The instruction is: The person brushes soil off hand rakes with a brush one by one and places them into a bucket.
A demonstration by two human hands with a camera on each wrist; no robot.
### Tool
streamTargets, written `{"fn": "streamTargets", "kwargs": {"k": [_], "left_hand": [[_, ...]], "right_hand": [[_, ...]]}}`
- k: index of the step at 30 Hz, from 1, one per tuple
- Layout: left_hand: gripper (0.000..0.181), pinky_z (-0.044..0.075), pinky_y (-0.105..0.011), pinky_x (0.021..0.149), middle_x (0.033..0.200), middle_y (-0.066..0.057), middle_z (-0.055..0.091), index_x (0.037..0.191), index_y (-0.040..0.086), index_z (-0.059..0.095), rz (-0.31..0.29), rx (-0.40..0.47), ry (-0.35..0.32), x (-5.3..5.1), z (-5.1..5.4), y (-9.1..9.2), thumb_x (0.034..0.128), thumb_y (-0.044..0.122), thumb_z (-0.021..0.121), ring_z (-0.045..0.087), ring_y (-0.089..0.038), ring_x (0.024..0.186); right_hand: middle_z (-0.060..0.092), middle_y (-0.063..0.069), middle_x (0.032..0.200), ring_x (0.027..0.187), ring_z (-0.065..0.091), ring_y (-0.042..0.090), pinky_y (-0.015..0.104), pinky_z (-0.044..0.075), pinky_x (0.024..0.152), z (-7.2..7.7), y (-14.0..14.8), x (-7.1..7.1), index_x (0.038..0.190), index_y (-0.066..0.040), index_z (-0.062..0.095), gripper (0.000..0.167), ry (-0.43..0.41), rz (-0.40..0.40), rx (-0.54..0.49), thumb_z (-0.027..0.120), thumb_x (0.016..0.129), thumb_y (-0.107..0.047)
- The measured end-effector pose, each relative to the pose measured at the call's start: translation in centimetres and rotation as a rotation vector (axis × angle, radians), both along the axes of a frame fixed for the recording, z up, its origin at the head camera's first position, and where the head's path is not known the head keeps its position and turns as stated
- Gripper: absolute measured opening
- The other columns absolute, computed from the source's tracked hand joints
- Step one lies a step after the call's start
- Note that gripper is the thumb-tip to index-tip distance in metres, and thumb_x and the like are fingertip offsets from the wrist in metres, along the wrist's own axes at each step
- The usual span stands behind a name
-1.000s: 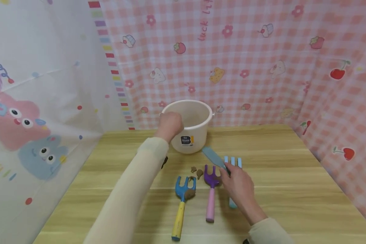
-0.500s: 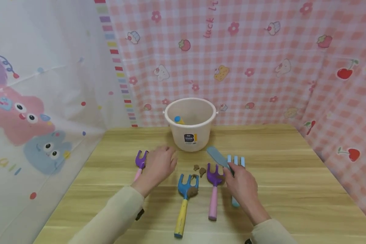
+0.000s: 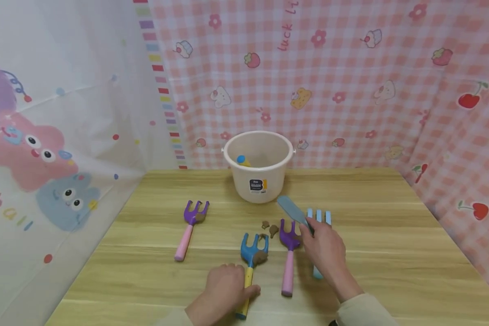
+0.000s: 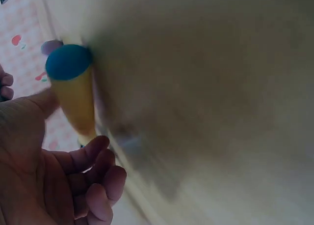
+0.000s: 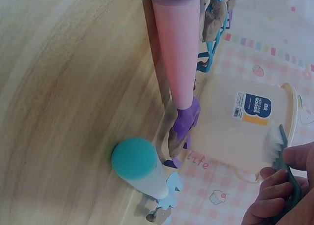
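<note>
My left hand [image 3: 224, 287] is at the yellow handle of a blue garden hand fork [image 3: 250, 253], thumb across one side and fingers on the other. In the left wrist view, the loosely bent fingers [image 4: 105, 178] leave a gap to the handle [image 4: 76, 97]. My right hand [image 3: 323, 249] holds a grey-blue brush [image 3: 292, 209] by its handle; pale bristles show in the right wrist view. Beside it lie a purple hand fork [image 3: 288, 237] with a pink handle and a light-blue rake-like tool [image 3: 318, 215], partly hidden by the hand. Brown dirt clings to the blue fork.
A white bucket [image 3: 258, 181] stands at the back, with a blue-tipped yellow handle [image 3: 242, 160] inside. Another purple fork [image 3: 191, 217] lies on the left. Brown clumps [image 3: 273, 231] sit mid-table. Patterned cloth [image 3: 330, 81] hangs behind and at both sides.
My left hand has come out of the bucket, leaving the yellow-handled tool inside, and moved down toward me to the blue fork's handle. My right hand stays nearly still with the brush.
</note>
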State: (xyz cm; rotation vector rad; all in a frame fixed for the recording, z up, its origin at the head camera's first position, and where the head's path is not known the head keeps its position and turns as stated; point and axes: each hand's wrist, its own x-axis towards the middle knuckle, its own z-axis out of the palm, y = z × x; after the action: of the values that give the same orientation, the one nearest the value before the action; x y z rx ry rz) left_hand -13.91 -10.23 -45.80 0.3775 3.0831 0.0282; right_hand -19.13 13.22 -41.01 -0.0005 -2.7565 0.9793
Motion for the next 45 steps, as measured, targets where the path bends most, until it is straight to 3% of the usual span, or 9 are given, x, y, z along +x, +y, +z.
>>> {"fn": "streamTargets", "kwargs": {"k": [3, 7, 13, 20, 24, 29, 35, 40, 45], "left_hand": [[0.046, 0.039, -0.032, 0.044, 0.057, 0.001, 0.044, 0.065, 0.011, 0.051, -0.007, 0.024, 0.042, 0.0, -0.8, -0.7, 0.0867, 0.049, 0.066, 0.045, -0.014, 0.049], [0.036, 0.037, -0.033, 0.042, 0.056, 0.001, 0.041, 0.064, 0.012, 0.048, 0.009, 0.067, 0.085, -0.3, -1.1, -2.1, 0.0856, 0.035, 0.066, 0.043, -0.015, 0.048], [0.033, 0.037, -0.033, 0.043, 0.056, 0.003, 0.042, 0.063, 0.015, 0.047, 0.039, 0.166, 0.137, -0.9, -0.6, -4.0, 0.0841, 0.030, 0.067, 0.043, -0.015, 0.049], [0.034, 0.034, -0.030, 0.042, 0.055, 0.004, 0.040, 0.063, 0.017, 0.045, 0.002, 0.222, 0.233, -2.3, 0.1, -4.4, 0.0881, 0.029, 0.065, 0.040, -0.013, 0.048], [0.036, 0.032, -0.029, 0.041, 0.053, 0.004, 0.039, 0.063, 0.016, 0.044, -0.014, 0.219, 0.282, -2.8, 0.7, -4.2, 0.0888, 0.029, 0.065, 0.038, -0.012, 0.045], [0.037, 0.031, -0.027, 0.040, 0.052, 0.005, 0.039, 0.060, 0.018, 0.043, -0.023, 0.248, 0.258, -3.2, 1.5, -3.6, 0.0897, 0.028, 0.063, 0.037, -0.012, 0.044], [0.036, 0.032, -0.027, 0.041, 0.052, 0.006, 0.040, 0.061, 0.019, 0.044, -0.037, 0.287, 0.240, -3.5, 2.0, -3.3, 0.0896, 0.025, 0.064, 0.038, -0.011, 0.045], [0.033, 0.032, -0.027, 0.041, 0.052, 0.007, 0.040, 0.062, 0.020, 0.046, -0.035, 0.312, 0.226, -3.9, 2.4, -3.1, 0.0895, 0.026, 0.063, 0.039, -0.011, 0.046], [0.032, 0.033, -0.026, 0.042, 0.053, 0.007, 0.041, 0.063, 0.019, 0.047, -0.055, 0.305, 0.211, -4.0, 2.8, -2.9, 0.0901, 0.025, 0.062, 0.038, -0.010, 0.046]], "right_hand": [[0.066, 0.015, 0.094, 0.068, 0.057, 0.025, 0.035, 0.039, 0.051, -0.1, -0.1, 0.1, 0.132, -0.001, 0.061, 0.043, -0.005, 0.001, -0.002, 0.056, 0.100, -0.029], [0.063, 0.015, 0.093, 0.068, 0.055, 0.025, 0.034, 0.038, 0.050, -0.3, -0.2, 0.2, 0.132, -0.002, 0.061, 0.043, -0.017, 0.002, -0.005, 0.056, 0.100, -0.030], [0.058, 0.010, 0.084, 0.062, 0.050, 0.021, 0.033, 0.036, 0.048, -0.4, -0.4, 0.2, 0.133, -0.002, 0.060, 0.043, -0.033, 0.006, -0.003, 0.056, 0.100, -0.029], [0.048, 0.000, 0.059, 0.049, 0.043, 0.015, 0.032, 0.035, 0.044, -0.6, -0.5, 0.1, 0.132, -0.002, 0.061, 0.041, -0.030, 0.064, 0.000, 0.057, 0.100, -0.026], [0.054, 0.000, 0.065, 0.054, 0.047, 0.015, 0.033, 0.036, 0.047, -0.8, -0.9, 0.1, 0.126, -0.007, 0.066, 0.034, 0.010, 0.102, 0.018, 0.060, 0.098, -0.025], [0.064, 0.006, 0.082, 0.060, 0.050, 0.016, 0.033, 0.039, 0.051, -1.2, -2.0, 0.5, 0.127, -0.005, 0.066, 0.038, 0.048, 0.161, 0.037, 0.065, 0.096, -0.026], [0.071, 0.008, 0.091, 0.067, 0.060, 0.018, 0.032, 0.044, 0.051, -1.8, -3.6, 1.2, 0.121, -0.008, 0.070, 0.033, 0.162, 0.235, 0.131, 0.071, 0.092, -0.025], [0.072, 0.008, 0.095, 0.068, 0.063, 0.020, 0.031, 0.042, 0.048, -1.9, -4.3, 1.6, 0.117, -0.012, 0.072, 0.030, 0.186, 0.242, 0.143, 0.072, 0.091, -0.026], [0.073, 0.008, 0.098, 0.073, 0.067, 0.027, 0.034, 0.045, 0.048, -2.1, -4.3, 1.7, 0.116, -0.013, 0.073, 0.029, 0.159, 0.207, 0.165, 0.071, 0.092, -0.027]]}}
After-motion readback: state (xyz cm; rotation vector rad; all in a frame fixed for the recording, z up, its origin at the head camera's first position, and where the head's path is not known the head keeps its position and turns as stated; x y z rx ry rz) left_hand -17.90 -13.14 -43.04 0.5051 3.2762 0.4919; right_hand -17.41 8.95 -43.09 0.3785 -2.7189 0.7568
